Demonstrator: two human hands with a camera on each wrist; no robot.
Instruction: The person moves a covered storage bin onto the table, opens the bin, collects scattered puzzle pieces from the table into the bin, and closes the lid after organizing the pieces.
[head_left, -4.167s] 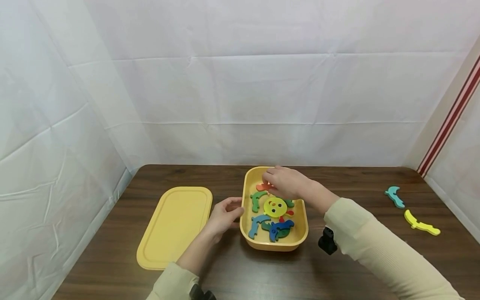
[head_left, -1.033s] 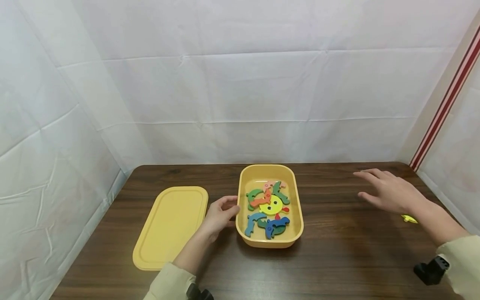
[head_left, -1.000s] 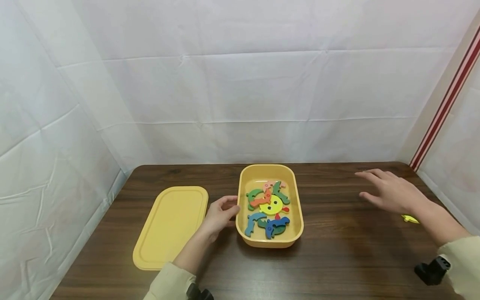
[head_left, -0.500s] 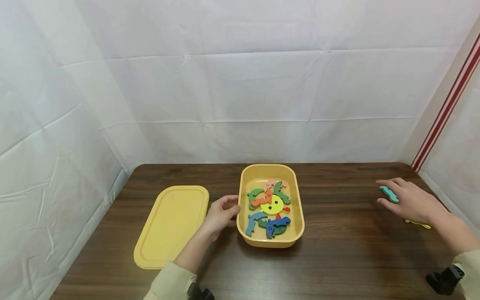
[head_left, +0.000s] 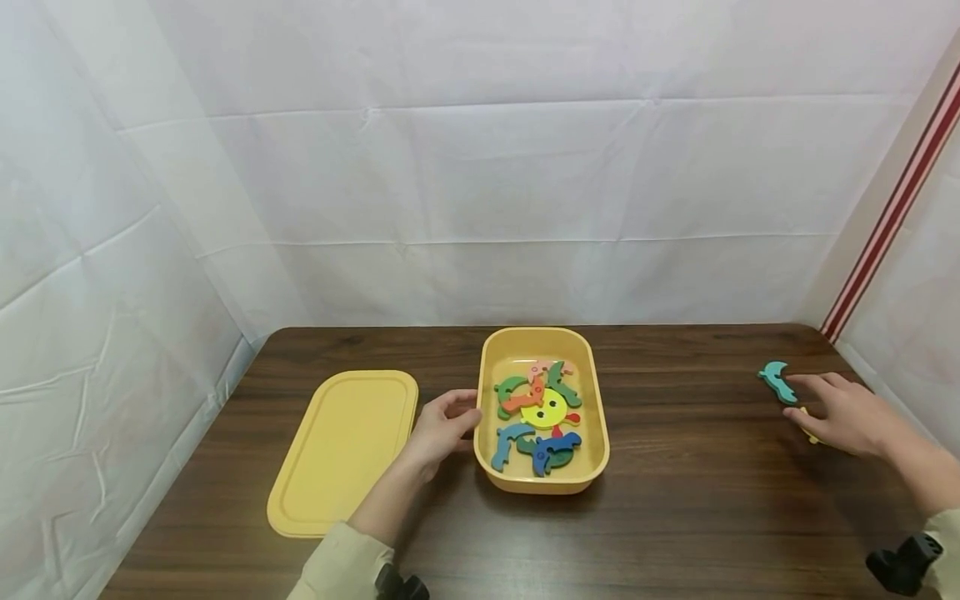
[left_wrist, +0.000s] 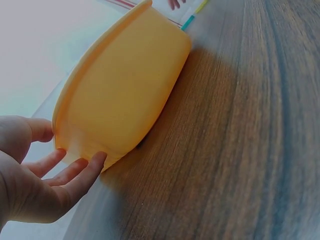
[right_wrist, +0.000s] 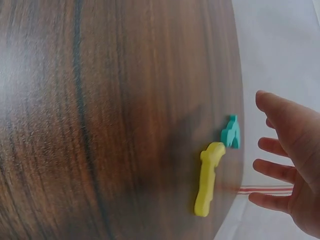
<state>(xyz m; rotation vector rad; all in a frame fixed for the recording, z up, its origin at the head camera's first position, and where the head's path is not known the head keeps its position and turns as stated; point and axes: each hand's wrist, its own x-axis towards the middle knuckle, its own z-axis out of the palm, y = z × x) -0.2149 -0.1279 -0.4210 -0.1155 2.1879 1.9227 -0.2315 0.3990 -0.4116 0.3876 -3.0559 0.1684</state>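
My left hand [head_left: 441, 429] rests its fingertips against the left wall of a yellow tub [head_left: 597, 433]; in the left wrist view the fingers [left_wrist: 82, 180] spread along its outer side. Several flat pieces lie in the tub, among them a yellow round face [head_left: 546, 410], an orange piece [head_left: 522, 403] and a dark blue one [head_left: 542, 457]. At the table's right, my right hand [head_left: 847, 414] hovers with spread fingers, holding nothing. Beneath it lies a yellow curved piece [right_wrist: 206, 185], partly hidden in the head view. A teal curved piece [head_left: 777, 382] lies just past its fingertips.
A yellow lid [head_left: 341, 458] lies flat on the dark wooden table [head_left: 675, 517], left of the tub. White cloth [head_left: 510, 183] hangs behind and at the sides, with a red stripe [head_left: 900, 196] at the right.
From the tub, my right hand has moved to the table's right side, then further right over the yellow piece, uncovering the teal one. An orange piece now overlaps the round face. My left hand stays put.
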